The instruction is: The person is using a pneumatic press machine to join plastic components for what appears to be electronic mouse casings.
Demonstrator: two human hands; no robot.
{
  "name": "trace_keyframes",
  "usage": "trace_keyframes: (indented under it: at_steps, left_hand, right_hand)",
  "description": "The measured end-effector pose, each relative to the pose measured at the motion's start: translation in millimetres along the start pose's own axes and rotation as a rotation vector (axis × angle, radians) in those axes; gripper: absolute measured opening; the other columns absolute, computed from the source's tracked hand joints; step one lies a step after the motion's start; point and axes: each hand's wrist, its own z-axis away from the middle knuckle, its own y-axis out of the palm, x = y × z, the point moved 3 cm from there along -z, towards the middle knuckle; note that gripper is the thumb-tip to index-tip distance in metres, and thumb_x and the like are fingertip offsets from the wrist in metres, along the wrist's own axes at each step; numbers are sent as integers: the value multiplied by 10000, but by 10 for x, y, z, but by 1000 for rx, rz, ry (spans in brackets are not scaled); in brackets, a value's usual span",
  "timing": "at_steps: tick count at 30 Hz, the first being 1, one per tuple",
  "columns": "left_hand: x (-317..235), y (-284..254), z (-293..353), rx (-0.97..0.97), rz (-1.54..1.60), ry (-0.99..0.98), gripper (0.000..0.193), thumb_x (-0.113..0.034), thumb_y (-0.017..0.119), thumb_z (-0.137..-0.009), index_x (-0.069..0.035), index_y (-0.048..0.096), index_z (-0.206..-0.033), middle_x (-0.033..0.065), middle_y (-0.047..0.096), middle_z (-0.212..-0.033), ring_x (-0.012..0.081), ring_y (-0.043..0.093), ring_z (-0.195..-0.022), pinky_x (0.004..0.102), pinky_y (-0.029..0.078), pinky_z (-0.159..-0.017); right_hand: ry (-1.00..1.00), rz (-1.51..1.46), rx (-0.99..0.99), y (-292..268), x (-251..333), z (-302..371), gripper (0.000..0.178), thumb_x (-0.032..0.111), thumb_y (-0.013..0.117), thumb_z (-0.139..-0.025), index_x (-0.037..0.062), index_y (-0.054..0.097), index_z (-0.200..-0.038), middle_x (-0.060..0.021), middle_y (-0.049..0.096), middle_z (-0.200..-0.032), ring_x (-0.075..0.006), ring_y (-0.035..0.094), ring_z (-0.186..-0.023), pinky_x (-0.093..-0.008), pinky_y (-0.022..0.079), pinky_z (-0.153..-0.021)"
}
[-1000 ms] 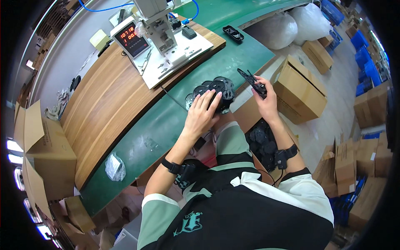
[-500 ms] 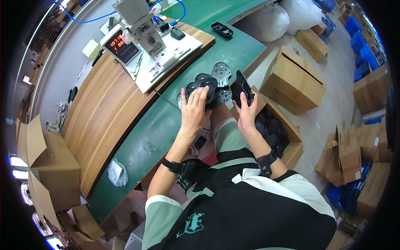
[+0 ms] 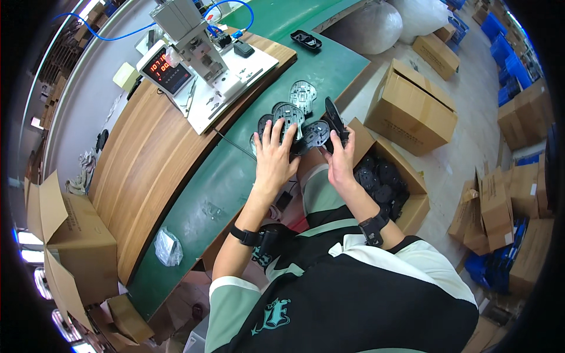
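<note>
Several rounded black plastic shells lie in a cluster on the green bench top (image 3: 200,200). My left hand (image 3: 272,157) rests on the cluster with its fingers stretched and apart, touching a shell (image 3: 289,116) whose ribbed inner side faces up. Another shell (image 3: 303,94) lies just beyond it. My right hand (image 3: 341,160) is closed around black plastic shells (image 3: 334,117) held on edge at the right of the cluster; how many is hard to tell. One more shell (image 3: 315,135) shows its inside between my hands, partly behind my right fingers.
A press machine (image 3: 203,56) with a red-digit display (image 3: 166,69) stands on a wooden board. By my right arm, an open carton (image 3: 415,182) holds several black parts. A closed carton (image 3: 412,109) sits beyond it. A clear plastic bag (image 3: 168,247) lies on the bench at left.
The dark, smooth shell under my left fingers has given way to one with its inner side up. My right hand has moved slightly left with its shells. The whole view has shifted a little.
</note>
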Motion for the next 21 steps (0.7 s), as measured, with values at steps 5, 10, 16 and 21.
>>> trace_keyframes:
  at_steps: [5, 10, 16, 21]
  left_hand:
    - [-61, -10, 55, 2, -1, 28, 889, -112, 822, -744, -196, 453, -1548, 126, 411, -1591, 405, 334, -1533, 688, 283, -1217]
    - [-68, -23, 109, 28, 15, 116, 869, -90, 823, -744, -179, 469, -1532, 118, 429, -1581, 396, 351, -1527, 680, 297, -1208]
    - [-101, -40, 162, 6, 96, 138, 894, -140, 868, -712, -163, 484, -1519, 119, 454, -1560, 394, 388, -1511, 637, 302, -1224]
    - [-150, -32, 198, -3, 113, 204, 885, -217, 896, -696, -153, 519, -1493, 138, 472, -1535, 394, 420, -1488, 635, 311, -1216]
  right_hand:
    - [29, -30, -4, 55, 5, 45, 351, 224, 646, -1067, 202, 463, -1367, -33, 604, -1263, -159, 606, -1084, -355, 537, -827]
    - [86, -58, -11, 108, 46, 149, 375, 351, 614, -1084, 213, 455, -1394, -27, 594, -1293, -163, 595, -1135, -375, 516, -851]
    - [92, -122, 29, 235, 85, 276, 389, 457, 540, -1102, 184, 475, -1371, -36, 579, -1304, -184, 584, -1189, -397, 502, -985]
    - [83, -203, 112, 183, -54, 257, 502, 502, 520, -1100, 142, 449, -1442, -55, 566, -1377, -200, 575, -1263, -403, 485, -1069]
